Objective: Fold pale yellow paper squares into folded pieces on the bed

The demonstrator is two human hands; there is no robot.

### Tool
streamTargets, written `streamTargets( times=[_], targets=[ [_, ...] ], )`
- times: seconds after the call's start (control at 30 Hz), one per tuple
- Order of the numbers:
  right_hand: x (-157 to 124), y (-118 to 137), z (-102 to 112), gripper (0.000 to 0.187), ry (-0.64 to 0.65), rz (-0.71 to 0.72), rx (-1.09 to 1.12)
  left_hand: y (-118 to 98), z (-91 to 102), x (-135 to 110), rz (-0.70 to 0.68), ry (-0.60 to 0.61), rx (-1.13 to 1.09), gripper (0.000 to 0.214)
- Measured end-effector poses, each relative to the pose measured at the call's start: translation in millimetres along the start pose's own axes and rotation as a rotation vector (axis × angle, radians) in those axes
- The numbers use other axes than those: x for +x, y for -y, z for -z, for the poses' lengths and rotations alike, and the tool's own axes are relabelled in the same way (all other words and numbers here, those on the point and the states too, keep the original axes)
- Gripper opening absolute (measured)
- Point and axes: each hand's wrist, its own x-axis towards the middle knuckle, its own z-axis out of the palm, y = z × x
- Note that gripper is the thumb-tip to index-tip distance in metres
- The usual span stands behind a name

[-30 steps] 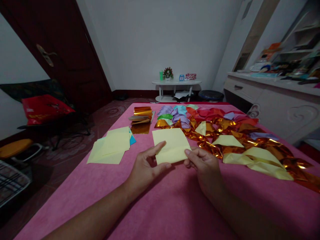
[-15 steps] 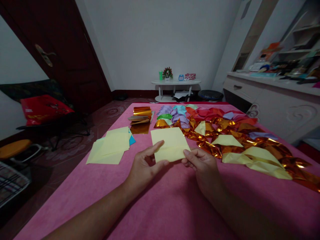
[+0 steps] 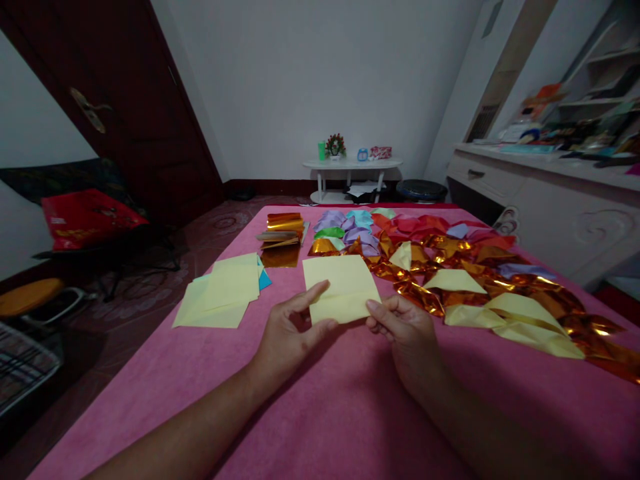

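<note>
A pale yellow paper sheet [image 3: 340, 283] lies on the pink table cover [image 3: 325, 413] in front of me. My left hand [image 3: 290, 330] pinches its near left corner between thumb and forefinger. My right hand [image 3: 405, 327] grips its near right corner with curled fingers. Both hands hold the near edge slightly off the cover.
A stack of yellow sheets over a blue one [image 3: 220, 293] lies to the left. Gold foil sheets [image 3: 283, 230] sit farther back. Many folded paper and foil pieces [image 3: 475, 273] spread along the right. A white cabinet [image 3: 550, 213] stands at right, a small white table [image 3: 350, 170] by the far wall.
The hands and the yellow sheet have shifted very slightly away from me; the grip is unchanged.
</note>
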Motion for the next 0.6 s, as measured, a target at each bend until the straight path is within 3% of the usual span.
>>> streamTargets(
  times=[0.6],
  targets=[
    [0.5,-2.8,-0.1,0.024,-0.009,0.044,0.002,-2.5,-3.2,1.5,0.097,-0.03,-0.126,0.061]
  ],
)
